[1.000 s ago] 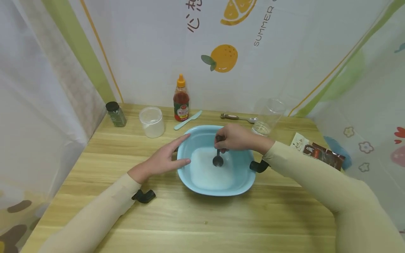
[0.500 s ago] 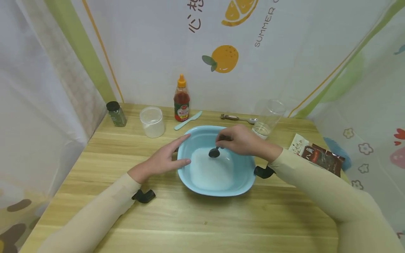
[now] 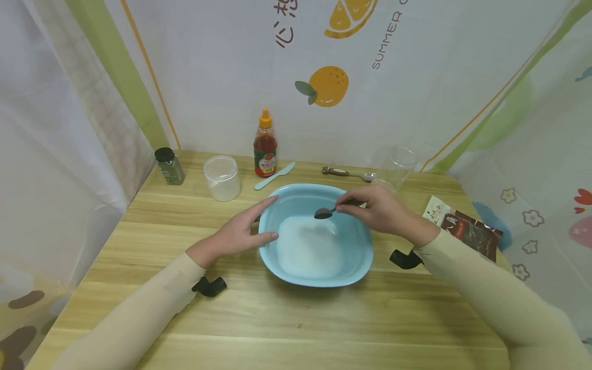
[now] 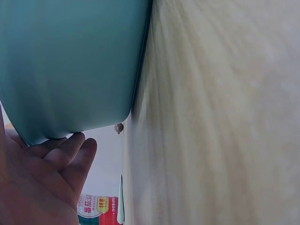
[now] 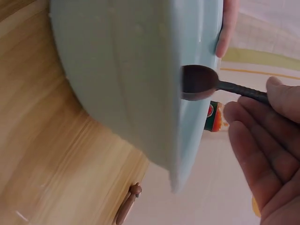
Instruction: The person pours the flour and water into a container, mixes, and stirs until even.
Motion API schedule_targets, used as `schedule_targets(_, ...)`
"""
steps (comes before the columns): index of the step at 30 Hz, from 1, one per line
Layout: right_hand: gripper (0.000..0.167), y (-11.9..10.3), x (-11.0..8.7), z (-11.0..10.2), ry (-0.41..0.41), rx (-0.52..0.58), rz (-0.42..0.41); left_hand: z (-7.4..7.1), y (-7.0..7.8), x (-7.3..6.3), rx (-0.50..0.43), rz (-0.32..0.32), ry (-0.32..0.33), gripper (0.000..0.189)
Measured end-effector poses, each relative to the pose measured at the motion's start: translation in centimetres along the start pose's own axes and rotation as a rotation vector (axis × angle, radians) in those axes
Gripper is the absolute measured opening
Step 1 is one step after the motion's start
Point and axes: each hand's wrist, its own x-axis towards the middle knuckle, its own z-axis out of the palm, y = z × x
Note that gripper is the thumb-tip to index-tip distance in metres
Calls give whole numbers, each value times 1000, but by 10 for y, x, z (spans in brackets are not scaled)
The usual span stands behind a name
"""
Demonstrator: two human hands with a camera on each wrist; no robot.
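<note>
A light-blue basin (image 3: pixel 361 267) stands on the wooden table with a whitish, shiny layer in its bottom. At its left rim my left hand (image 3: pixel 240 231) holds it, thumb and forefinger tips over the rim. The other fingers (image 4: pixel 70 150) lie against the outer wall in the left wrist view. My right hand (image 3: pixel 381 208) pinches the handle of a small dark spoon (image 3: pixel 324 213) over the basin's right half. In the right wrist view the spoon's bowl (image 5: pixel 199 82) is at the rim, with the handle between thumb and fingers. Whether the bowl holds anything, I cannot tell.
Behind the basin stand a green-filled jar (image 3: pixel 169 167), a clear tub of white powder (image 3: pixel 223 180) and a red sauce bottle (image 3: pixel 265 149). A mint spreader (image 3: pixel 275 176), a brown-handled spoon (image 3: pixel 347 172), a clear cup (image 3: pixel 399 167) and a brown packet (image 3: pixel 472 231) lie or stand rightward.
My right hand has drawn the spoon up from the whitish layer and moved right and toward me; its bowl now points left. My left hand and the basin have stayed in place.
</note>
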Motion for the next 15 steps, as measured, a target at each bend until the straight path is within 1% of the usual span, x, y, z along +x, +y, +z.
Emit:
schedule_targets(3, 19, 1, -9, -1, 39, -11, -53, 0, -1, 0, 11, -2, 2, 93)
schedule_targets(5, 23, 2, -15, 0, 64, -38, -96, 0, -1, 0, 11, -2, 1, 93)
schedule_targets(9, 31, 4, -25, 4, 97, -117, -206, 0, -1, 0, 2, 4, -1, 92)
schedule_targets(12, 36, 6, -31, 6, 119, -139, -284, 0, -1, 0, -2, 6, -1, 92)
schedule_targets(14, 33, 6, -35, 7, 137, -142, -321, -1, -1, 0, -4, 5, -2, 92)
schedule_targets(15, 27, 7, -37, 8, 145, -138, -338, -1, -1, 0, -3, 3, -1, 92)
